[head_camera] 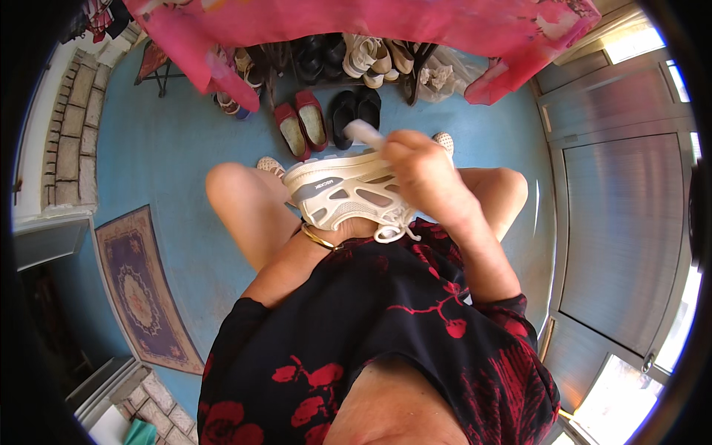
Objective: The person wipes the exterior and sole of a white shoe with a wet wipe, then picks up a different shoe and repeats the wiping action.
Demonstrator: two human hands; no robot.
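A cream lace-up sneaker (350,189) lies on its side above my lap, its sole facing away from me and its white laces hanging towards the black and red dress. My left hand (356,227) is mostly hidden beneath and inside the shoe and holds it from below; a gold-coloured bracelet (320,238) is on that wrist. My right hand (417,167) is closed over the toe end, slightly blurred. From its fingers sticks a blurred whitish object (362,133), perhaps a wipe or a brush; its kind is not clear.
On the blue floor ahead stand red slip-on shoes (300,125) and black shoes (355,114). Behind them, a rack of shoes (367,61) stands under a pink cloth (356,22). A patterned mat (147,289) lies at the left, and a metal-framed door (617,233) is at the right.
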